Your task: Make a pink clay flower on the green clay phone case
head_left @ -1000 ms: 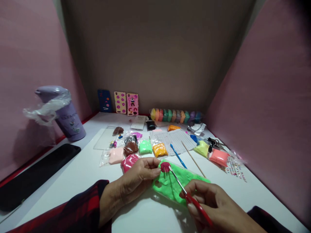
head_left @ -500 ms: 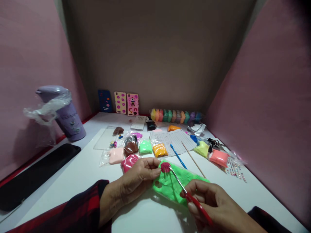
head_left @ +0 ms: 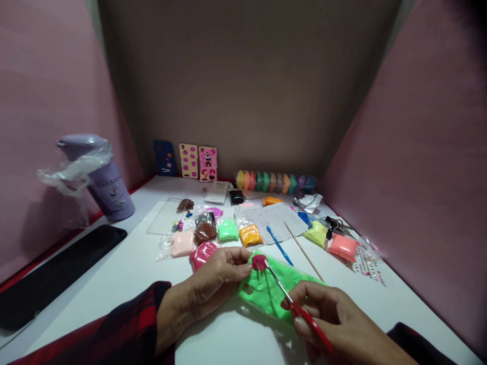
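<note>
My left hand point(head_left: 216, 278) pinches the upper left end of a phone case point(head_left: 274, 299) coated in bright green clay, thumb on top. A dark pink lump of clay point(head_left: 259, 262) with finger-like grooves sits on the green, near my left fingertips. Below it a small hole shows in the case. In my right hand point(head_left: 323, 309) is a pair of scissors point(head_left: 310, 324) with red handles, blades together. Their metal tip touches or almost touches the right side of the pink lump. My right fingers partly cover the case's right end.
Bagged clay lies beyond my hands: pink point(head_left: 204, 253), orange point(head_left: 251, 235), green point(head_left: 228, 229) and coral point(head_left: 343, 247). A blue tool point(head_left: 279, 245) and a wooden stick point(head_left: 303, 251) rest beside lined paper point(head_left: 262, 218). A purple tumbler point(head_left: 110, 187) stands left, behind a black phone point(head_left: 61, 274).
Hardly anything differs. The scissors' tip stays at the pink lump, and my right hand has shifted only very slightly.
</note>
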Tool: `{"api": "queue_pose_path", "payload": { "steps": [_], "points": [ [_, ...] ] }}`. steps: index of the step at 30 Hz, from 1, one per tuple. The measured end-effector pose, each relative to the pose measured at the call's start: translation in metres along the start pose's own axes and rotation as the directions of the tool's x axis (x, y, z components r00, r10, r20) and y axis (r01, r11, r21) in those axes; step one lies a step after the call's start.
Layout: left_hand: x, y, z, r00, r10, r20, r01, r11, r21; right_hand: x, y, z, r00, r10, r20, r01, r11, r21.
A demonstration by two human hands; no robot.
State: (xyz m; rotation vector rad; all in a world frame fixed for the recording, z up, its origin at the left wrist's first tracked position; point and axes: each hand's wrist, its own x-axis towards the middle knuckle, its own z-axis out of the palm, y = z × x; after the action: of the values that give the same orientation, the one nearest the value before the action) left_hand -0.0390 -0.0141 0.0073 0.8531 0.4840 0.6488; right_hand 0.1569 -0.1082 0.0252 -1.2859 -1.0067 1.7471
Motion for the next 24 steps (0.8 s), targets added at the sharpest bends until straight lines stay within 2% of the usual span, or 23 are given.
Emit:
{"api": "queue_pose_path", "payload": {
  "steps": [11, 24],
  "points": [
    [0.0003, -0.003, -0.0004, 0.999, 0.016, -0.034, -0.017, 1.0, -0.022, -0.002, 0.0008, -0.0035, 1.0, 0.003, 0.016, -0.002, 1.0, -0.028],
    [0.0003, -0.0031, -0.0018, 1.0, 0.013, -0.026, -0.013, 1.0, -0.019, 0.0003, 0.0043, -0.0066, 0.999, -0.028, 0.031, 0.028, 1.0, -0.01]
  ]
}}
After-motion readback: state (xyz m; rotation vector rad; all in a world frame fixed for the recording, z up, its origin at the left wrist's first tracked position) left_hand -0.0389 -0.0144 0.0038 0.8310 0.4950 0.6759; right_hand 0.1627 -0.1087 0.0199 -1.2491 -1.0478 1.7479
